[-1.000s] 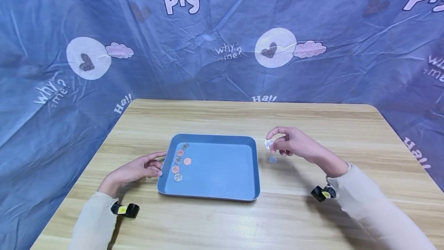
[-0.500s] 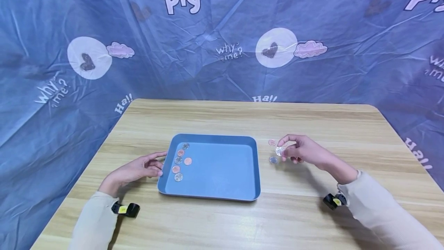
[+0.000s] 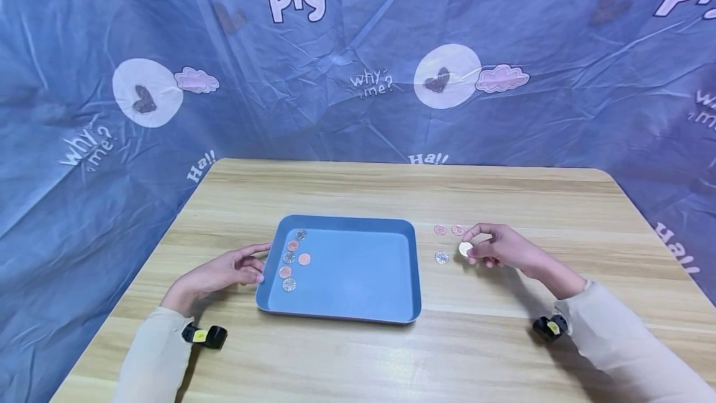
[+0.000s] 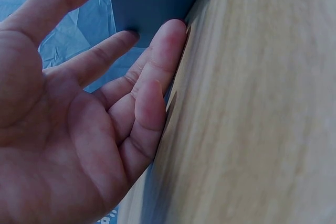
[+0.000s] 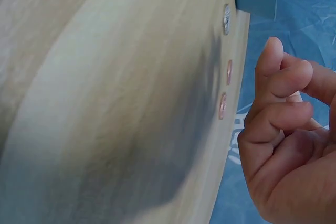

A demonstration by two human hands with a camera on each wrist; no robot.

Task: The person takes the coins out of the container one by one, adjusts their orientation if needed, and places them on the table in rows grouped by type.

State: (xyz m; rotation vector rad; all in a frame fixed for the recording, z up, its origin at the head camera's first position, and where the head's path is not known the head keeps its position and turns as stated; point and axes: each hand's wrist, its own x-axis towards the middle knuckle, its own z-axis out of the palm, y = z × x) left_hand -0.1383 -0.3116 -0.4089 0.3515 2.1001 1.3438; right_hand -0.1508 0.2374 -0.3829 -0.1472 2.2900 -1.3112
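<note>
Between thumb and index finger, my right hand (image 3: pixel 503 246) pinches a round silvery coin (image 3: pixel 465 249) above the table, right of the tray; in the right wrist view the fingers hide this coin. Close by on the table lie a silver coin (image 3: pixel 442 257) and two copper-coloured coins (image 3: pixel 440 229), all three also visible in the right wrist view. My left hand (image 3: pixel 224 270) rests at the left side of the blue tray (image 3: pixel 358 275), fingers loosely bent, fingertips at its wall (image 4: pixel 152 3). Inside the tray, several silver and copper coins (image 3: pixel 289 285) lie along the left side.
The wooden table (image 3: pixel 347 365) carries all of this, with its far edge against a blue printed cloth (image 3: pixel 335 123). A small black camera (image 3: pixel 211 337) sits on the left wrist, another camera (image 3: pixel 548 328) on the right.
My right hand has moved right and slightly nearer with the pinched coin, away from the tray, uncovering the two copper coins. The left hand and tray stay put.
</note>
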